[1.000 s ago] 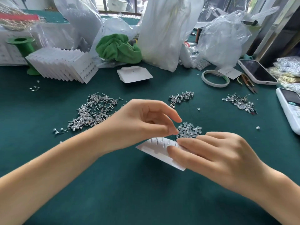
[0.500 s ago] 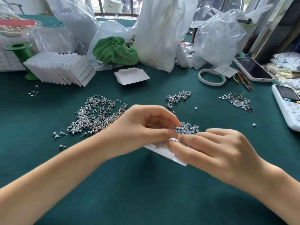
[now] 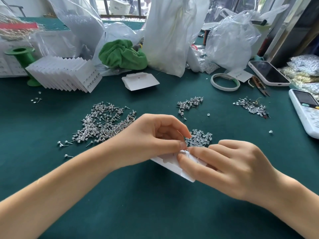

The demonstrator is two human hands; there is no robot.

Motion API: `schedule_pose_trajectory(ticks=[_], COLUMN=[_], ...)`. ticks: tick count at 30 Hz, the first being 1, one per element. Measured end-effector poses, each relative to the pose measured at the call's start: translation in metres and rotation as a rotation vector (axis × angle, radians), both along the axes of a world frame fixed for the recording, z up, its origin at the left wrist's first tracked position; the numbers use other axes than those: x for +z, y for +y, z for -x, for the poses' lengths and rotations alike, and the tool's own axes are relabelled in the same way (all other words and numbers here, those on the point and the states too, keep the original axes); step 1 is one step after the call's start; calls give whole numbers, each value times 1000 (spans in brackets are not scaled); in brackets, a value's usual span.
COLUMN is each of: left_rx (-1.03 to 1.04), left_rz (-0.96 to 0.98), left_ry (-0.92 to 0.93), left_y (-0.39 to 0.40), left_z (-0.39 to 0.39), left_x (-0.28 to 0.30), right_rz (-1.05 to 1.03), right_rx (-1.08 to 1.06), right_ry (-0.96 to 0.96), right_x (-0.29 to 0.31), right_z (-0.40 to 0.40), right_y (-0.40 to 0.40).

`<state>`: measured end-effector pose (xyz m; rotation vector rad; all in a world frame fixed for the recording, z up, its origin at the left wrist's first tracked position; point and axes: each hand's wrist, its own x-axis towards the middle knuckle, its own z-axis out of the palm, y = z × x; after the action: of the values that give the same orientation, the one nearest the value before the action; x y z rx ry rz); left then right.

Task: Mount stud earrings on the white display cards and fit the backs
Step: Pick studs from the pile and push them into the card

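White card point(image 3: 170, 163) pinched by left hand point(image 3: 150, 140), right hand point(image 3: 229, 166).

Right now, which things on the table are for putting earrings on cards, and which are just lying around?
For the job:
white card, held by left hand and right hand
pile of stud earrings
clear backs
stack of cards

Lying about:
green cloth
tape roll
phone
green spool
plastic bags
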<state>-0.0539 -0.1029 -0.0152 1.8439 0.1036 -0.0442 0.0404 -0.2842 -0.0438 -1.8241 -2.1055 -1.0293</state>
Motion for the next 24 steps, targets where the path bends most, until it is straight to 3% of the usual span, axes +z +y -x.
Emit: schedule_pose_trajectory(ticks=[24], left_rx=[23], left_rz=[-13], left_ry=[-54], left_y=[2], left_z=[1], left_x=[0], right_rz=[56], right_rx=[34], right_ry=[73], right_x=[-2], right_z=[-4], right_y=[6])
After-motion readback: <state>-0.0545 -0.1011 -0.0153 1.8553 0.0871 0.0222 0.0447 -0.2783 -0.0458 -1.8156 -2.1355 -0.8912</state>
